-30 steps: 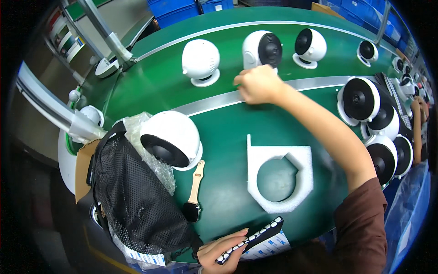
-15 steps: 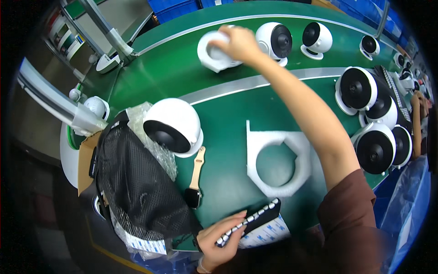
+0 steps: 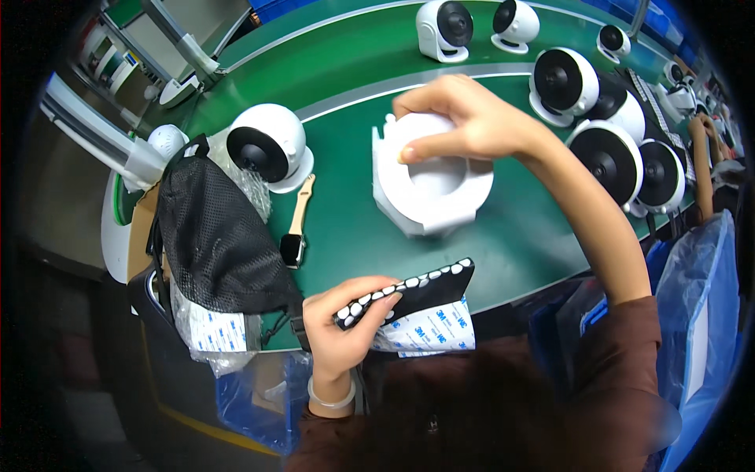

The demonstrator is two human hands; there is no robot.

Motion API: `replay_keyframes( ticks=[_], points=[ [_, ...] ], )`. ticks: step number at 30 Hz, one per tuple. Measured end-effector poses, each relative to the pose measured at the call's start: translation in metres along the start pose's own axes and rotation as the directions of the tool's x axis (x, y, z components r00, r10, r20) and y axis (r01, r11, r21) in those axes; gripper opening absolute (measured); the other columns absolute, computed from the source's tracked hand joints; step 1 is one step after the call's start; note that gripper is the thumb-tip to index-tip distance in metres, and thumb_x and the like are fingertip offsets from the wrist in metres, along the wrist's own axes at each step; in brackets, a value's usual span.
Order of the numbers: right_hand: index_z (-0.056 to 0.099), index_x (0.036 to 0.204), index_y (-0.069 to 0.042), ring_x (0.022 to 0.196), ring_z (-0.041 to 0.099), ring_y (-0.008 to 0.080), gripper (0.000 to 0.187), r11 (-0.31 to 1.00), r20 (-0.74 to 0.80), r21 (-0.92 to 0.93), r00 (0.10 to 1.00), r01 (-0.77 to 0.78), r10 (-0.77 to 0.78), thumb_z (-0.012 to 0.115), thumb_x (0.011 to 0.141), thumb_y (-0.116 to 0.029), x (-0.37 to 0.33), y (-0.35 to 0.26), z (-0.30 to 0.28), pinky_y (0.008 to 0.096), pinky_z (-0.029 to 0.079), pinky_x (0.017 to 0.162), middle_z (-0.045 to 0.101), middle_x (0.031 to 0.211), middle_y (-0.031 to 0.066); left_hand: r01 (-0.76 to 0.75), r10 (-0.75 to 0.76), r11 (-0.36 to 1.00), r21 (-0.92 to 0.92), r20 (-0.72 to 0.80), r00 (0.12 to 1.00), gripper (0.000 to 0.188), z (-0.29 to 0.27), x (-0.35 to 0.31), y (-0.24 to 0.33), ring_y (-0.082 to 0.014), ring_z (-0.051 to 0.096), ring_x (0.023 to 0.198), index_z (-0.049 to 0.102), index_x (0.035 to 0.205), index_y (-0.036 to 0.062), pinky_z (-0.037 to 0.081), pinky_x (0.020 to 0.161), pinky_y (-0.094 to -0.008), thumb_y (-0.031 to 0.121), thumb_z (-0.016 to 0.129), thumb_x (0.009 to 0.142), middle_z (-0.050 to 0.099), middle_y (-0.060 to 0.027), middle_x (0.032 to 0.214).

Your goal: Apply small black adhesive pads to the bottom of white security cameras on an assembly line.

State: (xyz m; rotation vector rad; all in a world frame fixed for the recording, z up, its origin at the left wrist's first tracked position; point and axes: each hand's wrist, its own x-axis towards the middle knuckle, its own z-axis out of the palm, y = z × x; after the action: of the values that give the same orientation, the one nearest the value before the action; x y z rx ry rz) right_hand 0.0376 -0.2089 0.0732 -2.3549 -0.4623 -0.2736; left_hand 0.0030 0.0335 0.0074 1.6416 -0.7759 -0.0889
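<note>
My right hand (image 3: 464, 122) grips a white round fan (image 3: 429, 169) and holds it down in the white foam holder (image 3: 417, 216) at the middle of the green table (image 3: 346, 118). The fan's base faces up. My left hand (image 3: 342, 322) holds a black strip dotted with small white pads (image 3: 409, 293) at the table's near edge, thumb on the pads. Under the strip lies a white backing sheet (image 3: 429, 332).
Another white fan (image 3: 267, 145) with a dark grille stands left of the holder, beside a wristwatch with a tan strap (image 3: 295, 228). A black mesh bag (image 3: 212, 236) hangs at the left. Several more fans (image 3: 613, 157) crowd the right and far side. Another person's hand (image 3: 700, 130) shows at far right.
My right hand reached to the far side, took a white fan off the belt and brought it back into the foam holder. My left hand stayed on the pad strip.
</note>
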Motion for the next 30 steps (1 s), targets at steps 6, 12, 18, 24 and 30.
replay_keyframes(
  ticks=[6, 12, 18, 24, 30],
  points=[
    [0.055, 0.075, -0.004, 0.054, 0.048, 0.0292, 0.031, 0.898, 0.0, -0.295, 0.94, 0.327, -0.342, 0.063, 0.068, -0.033, -0.007, -0.001, 0.019, 0.0362, 0.035, 0.049, 0.048, 0.055, 0.0118, -0.044, 0.046, 0.998, -0.035, 0.035, 0.998, 0.013, 0.017, 0.006, 0.002, -0.0086, 0.058, 0.062, 0.063, 0.08, -0.0035, 0.045, 0.057, -0.019, -0.008, 0.062, 0.068, 0.064, -0.0071, 0.076],
    [0.058, 0.103, -0.019, 0.085, 0.053, 0.0249, 0.037, 0.747, -0.258, -0.622, 0.839, 0.236, -0.48, 0.062, 0.071, -0.037, -0.037, -0.026, 0.021, 0.0336, 0.044, 0.067, 0.053, 0.099, 0.0072, 0.013, -0.013, 0.996, -0.086, 0.003, 1.0, 0.012, 0.015, 0.0, 0.006, -0.0071, 0.056, 0.061, 0.062, 0.081, -0.004, 0.043, 0.055, -0.0175, -0.007, 0.062, 0.069, 0.062, -0.0057, 0.072],
    [0.059, 0.089, -0.003, 0.071, 0.058, 0.0215, 0.032, 0.999, -0.316, -0.042, 0.948, 0.006, -0.019, 0.072, 0.062, -0.014, -0.11, -0.059, 0.045, 0.0278, 0.045, 0.063, 0.059, 0.079, 0.0096, -0.028, 0.02, 0.994, -0.108, -0.075, 0.997, 0.01, 0.016, -0.002, 0.008, -0.007, 0.055, 0.061, 0.06, 0.078, -0.0045, 0.043, 0.056, -0.0172, -0.008, 0.06, 0.069, 0.061, -0.0056, 0.071],
    [0.057, 0.073, -0.001, 0.055, 0.059, 0.021, 0.012, 0.988, -0.389, 0.15, 0.921, 0.039, 0.022, 0.067, 0.069, -0.008, -0.118, -0.048, 0.055, 0.0258, 0.045, 0.049, 0.059, 0.065, 0.0089, -0.069, 0.065, 0.995, -0.077, -0.054, 0.996, 0.028, 0.026, 0.004, 0.007, -0.0087, 0.056, 0.065, 0.058, 0.089, -0.0034, 0.044, 0.06, -0.0188, -0.005, 0.069, 0.063, 0.061, -0.0061, 0.076],
    [0.061, 0.076, -0.001, 0.065, 0.06, 0.0201, 0.018, 0.999, -0.512, -0.046, 0.858, 0.023, -0.044, 0.068, 0.06, 0.003, -0.118, -0.047, 0.061, 0.0258, 0.045, 0.058, 0.061, 0.071, 0.0083, 0.024, -0.023, 1.0, 0.004, -0.106, 0.994, 0.018, 0.032, -0.001, 0.011, -0.0047, 0.052, 0.061, 0.058, 0.075, -0.0027, 0.042, 0.055, -0.0172, -0.004, 0.07, 0.062, 0.06, -0.0029, 0.068]
  ],
)
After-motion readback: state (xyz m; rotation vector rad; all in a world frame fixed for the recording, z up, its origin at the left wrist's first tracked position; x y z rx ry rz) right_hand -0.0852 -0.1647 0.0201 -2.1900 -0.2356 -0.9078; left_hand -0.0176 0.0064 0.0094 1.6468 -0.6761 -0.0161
